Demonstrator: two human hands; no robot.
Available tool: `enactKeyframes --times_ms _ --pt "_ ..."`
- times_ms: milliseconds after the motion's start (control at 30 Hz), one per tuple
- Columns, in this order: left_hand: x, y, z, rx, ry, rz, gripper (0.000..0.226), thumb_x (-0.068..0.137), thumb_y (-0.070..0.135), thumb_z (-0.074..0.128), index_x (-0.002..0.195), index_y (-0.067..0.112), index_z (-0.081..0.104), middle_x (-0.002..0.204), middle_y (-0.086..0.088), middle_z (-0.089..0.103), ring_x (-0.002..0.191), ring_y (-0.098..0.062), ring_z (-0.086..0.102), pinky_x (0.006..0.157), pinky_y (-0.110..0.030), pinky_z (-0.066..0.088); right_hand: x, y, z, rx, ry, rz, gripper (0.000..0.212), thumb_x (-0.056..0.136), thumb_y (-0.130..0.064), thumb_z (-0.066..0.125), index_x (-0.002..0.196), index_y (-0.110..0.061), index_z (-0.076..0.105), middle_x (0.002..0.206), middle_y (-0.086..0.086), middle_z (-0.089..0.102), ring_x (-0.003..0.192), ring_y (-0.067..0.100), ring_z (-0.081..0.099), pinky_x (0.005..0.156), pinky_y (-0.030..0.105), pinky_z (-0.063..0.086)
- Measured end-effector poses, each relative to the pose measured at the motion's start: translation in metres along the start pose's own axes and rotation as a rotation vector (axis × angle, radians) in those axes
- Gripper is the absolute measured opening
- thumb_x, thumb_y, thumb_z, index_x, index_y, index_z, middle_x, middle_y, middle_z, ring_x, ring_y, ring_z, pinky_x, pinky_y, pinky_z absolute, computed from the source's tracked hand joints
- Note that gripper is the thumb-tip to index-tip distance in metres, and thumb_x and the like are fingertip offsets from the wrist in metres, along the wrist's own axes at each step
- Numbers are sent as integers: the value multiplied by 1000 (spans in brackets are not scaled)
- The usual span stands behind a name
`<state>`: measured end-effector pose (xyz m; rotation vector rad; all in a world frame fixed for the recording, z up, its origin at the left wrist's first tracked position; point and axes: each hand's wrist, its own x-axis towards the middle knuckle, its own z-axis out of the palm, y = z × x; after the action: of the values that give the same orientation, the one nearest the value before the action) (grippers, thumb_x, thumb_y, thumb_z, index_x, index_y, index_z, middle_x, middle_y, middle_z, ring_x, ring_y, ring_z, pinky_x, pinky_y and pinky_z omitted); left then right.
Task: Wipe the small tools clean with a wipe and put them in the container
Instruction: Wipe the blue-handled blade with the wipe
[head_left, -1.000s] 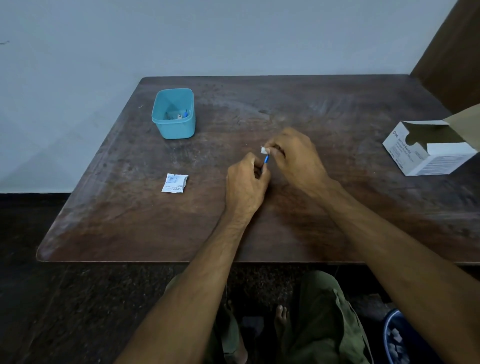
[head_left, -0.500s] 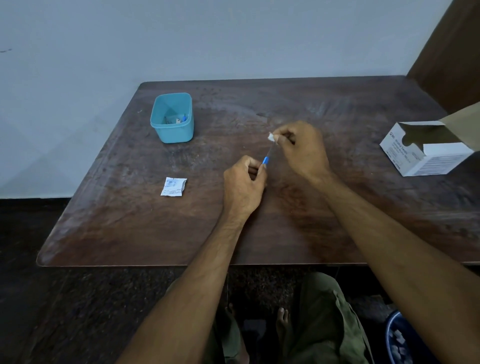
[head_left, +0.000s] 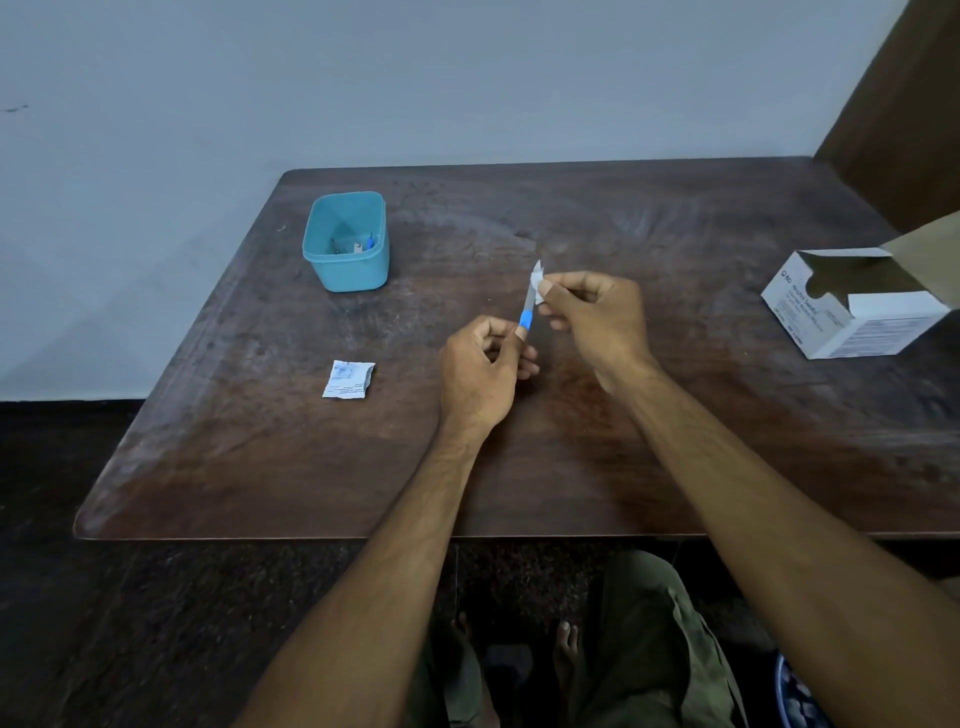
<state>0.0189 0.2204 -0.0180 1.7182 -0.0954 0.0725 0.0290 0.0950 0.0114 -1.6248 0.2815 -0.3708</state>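
The dark brown wooden worktop spreads beneath both hands, and the open white cardboard box sits well off to the right of the right hand. The teal plastic container, far out to the left beyond the left hand, already holds a few small items. A torn white foil sachet lies flat to the left of the left hand. The left hand pinches the blue handle of the thin small tool with a grey metal blade, tilted up and away, while the right hand is clamped on the small white folded wipe wrapped round the blade's upper end. The likely trouble is the wipe sliding off the tip, or the thin handle twisting out of so light a pinch, if the pull runs too hard. Compared with half a second ago, the wipe has travelled farther up the blade, and the hands have drawn slightly farther apart.
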Motion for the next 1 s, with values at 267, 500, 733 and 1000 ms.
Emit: enactKeyframes --times_ms 267,500,733,1000 --pt "-1 3 -1 -11 -4 -24 9 95 11 59 88 13 65 69 -3 71 58 -15 69 59 -24 58 7 -8 5 98 44 118 3 87 -14 70 86 -13 72 76 0 72 65 6 66 61 19 53" --pt "-1 1 -1 -49 -6 -33 10 94 10 59 88 8 66 69 -7 71 57 -17 68 57 -24 56 -9 4 1 -5 -24 118 10 87 -12 67 79 -18 72 70 -2 70 63 4 63 55 18 49" --pt "0 2 -1 -80 -2 -54 9 94 10 59 90 5 66 70 -7 72 57 -19 68 56 -24 55 -11 -1 5 -43 -60 89 13 86 -11 67 77 -18 72 71 1 70 61 4 61 54 16 48" --pt "0 1 0 -80 -6 -44 11 95 9 59 94 3 67 73 -9 73 60 -20 70 58 -25 57 -14 1 4 -76 -43 68 13 85 -12 69 75 -20 72 69 -4 70 60 3 59 53 15 46"
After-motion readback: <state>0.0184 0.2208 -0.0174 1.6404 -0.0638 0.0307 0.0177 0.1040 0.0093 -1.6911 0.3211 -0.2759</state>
